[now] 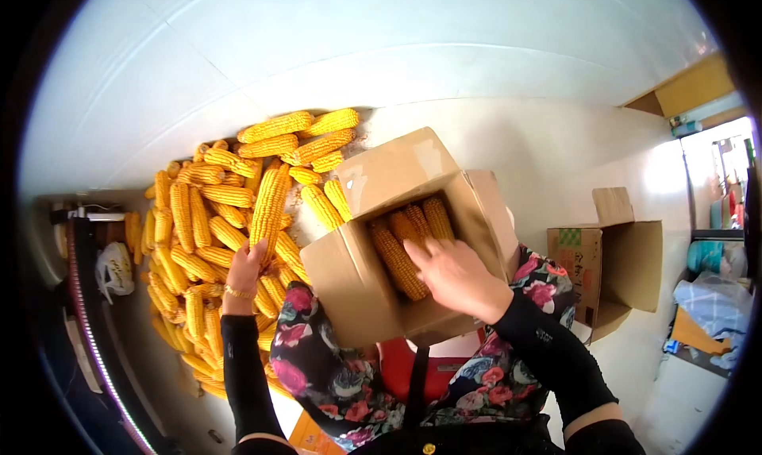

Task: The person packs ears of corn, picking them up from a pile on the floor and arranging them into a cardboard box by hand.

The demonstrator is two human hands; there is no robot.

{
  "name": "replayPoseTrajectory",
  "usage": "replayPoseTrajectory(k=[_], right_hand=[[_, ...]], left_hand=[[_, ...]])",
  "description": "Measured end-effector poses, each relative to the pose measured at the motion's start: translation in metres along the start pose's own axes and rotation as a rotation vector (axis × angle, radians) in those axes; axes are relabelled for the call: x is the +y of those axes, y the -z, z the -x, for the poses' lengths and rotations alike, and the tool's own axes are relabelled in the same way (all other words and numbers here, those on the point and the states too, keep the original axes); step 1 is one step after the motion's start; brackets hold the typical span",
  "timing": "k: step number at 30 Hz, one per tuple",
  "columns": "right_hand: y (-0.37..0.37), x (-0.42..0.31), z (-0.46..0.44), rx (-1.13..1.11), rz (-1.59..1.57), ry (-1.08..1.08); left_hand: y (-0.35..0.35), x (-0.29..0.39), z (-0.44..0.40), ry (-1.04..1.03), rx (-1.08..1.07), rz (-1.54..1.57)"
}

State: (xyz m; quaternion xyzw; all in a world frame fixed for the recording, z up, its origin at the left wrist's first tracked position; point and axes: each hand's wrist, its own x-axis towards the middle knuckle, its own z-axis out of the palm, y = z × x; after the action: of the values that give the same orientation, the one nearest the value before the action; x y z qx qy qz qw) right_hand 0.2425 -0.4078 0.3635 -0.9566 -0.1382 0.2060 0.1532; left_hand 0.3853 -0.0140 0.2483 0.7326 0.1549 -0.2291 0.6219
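My left hand (245, 269), a bracelet at its wrist, grips the lower end of a yellow corn cob (271, 203) that points up and away from me. Beneath and around it spreads a large pile of corn cobs (194, 268). On my lap stands an open cardboard box (353, 284) with its flaps folded out. Several corn cobs (399, 260) lie side by side inside. My right hand (460, 276) reaches into the box, fingers partly spread, their tips against the cobs; the palm side is hidden.
A second open cardboard box (607, 268) lies on the floor to the right. A pale wall (381, 66) runs behind the pile. At the left are a white plastic bag (116, 269) and a dark unit with a light strip (95, 348). Bagged items (714, 300) sit far right.
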Motion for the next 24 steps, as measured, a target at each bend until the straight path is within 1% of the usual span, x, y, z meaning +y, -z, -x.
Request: replayPoseTrajectory(k=[1, 2, 3, 4, 5, 6, 7, 8, 10, 11, 12, 14, 15, 16, 17, 18, 19, 21, 22, 24], right_hand=[[0.000, 0.001, 0.001, 0.183, -0.053, 0.041], [-0.001, 0.001, 0.001, 0.367, -0.106, 0.079], [0.004, -0.002, 0.000, 0.461, -0.196, 0.097], [0.009, -0.004, 0.003, 0.487, -0.208, 0.102], [0.014, -0.006, 0.006, 0.597, -0.201, 0.134], [0.019, -0.008, 0.010, 0.708, -0.190, 0.166], [0.026, -0.009, 0.016, 0.738, -0.109, 0.185], [0.027, -0.008, 0.019, 0.763, -0.116, 0.183], [0.020, -0.001, 0.021, 0.769, 0.017, 0.266], [0.016, 0.004, 0.023, 0.705, -0.094, 0.324], [0.012, 0.007, 0.024, 0.728, -0.092, 0.316], [0.001, 0.007, 0.029, 0.666, -0.265, 0.057], [0.001, 0.009, 0.029, 0.679, -0.257, 0.043], [0.002, 0.012, 0.029, 0.668, -0.259, -0.022], [0.002, 0.014, 0.029, 0.646, -0.266, -0.078], [0.000, 0.016, 0.031, 0.634, -0.271, -0.073], [-0.002, 0.020, 0.032, 0.574, -0.273, -0.139], [-0.002, 0.026, 0.036, 0.435, -0.257, -0.274], [-0.004, 0.029, 0.037, 0.431, -0.258, -0.280], [-0.010, 0.035, 0.039, 0.230, -0.256, -0.399]], left_hand=[[-0.005, 0.039, 0.031, -0.078, -0.029, -0.095], [-0.011, 0.082, 0.065, -0.088, -0.078, -0.265], [-0.018, 0.108, 0.089, -0.190, -0.104, -0.389], [-0.027, 0.128, 0.110, -0.290, -0.129, -0.515], [-0.043, 0.146, 0.130, -0.342, -0.150, -0.532], [-0.058, 0.163, 0.146, -0.384, -0.167, -0.712], [-0.072, 0.167, 0.155, -0.449, -0.201, -0.775], [-0.087, 0.169, 0.163, -0.512, -0.240, -0.837], [-0.127, 0.176, 0.174, -0.523, -0.398, -0.790], [-0.143, 0.169, 0.170, -0.487, -0.413, -0.652], [-0.158, 0.169, 0.168, -0.249, -0.344, -0.519], [-0.165, 0.144, 0.130, -0.120, -0.342, -0.007], [-0.165, 0.132, 0.115, -0.058, -0.364, 0.244], [-0.167, 0.131, 0.101, -0.066, -0.379, 0.246], [-0.167, 0.130, 0.091, -0.020, -0.340, 0.326], [-0.163, 0.125, 0.085, 0.037, -0.286, 0.403], [-0.163, 0.125, 0.077, 0.021, -0.204, 0.438], [-0.154, 0.120, 0.052, 0.004, -0.110, 0.534], [-0.147, 0.118, 0.040, -0.007, -0.057, 0.606], [-0.133, 0.131, 0.040, -0.238, 0.122, 0.595]])
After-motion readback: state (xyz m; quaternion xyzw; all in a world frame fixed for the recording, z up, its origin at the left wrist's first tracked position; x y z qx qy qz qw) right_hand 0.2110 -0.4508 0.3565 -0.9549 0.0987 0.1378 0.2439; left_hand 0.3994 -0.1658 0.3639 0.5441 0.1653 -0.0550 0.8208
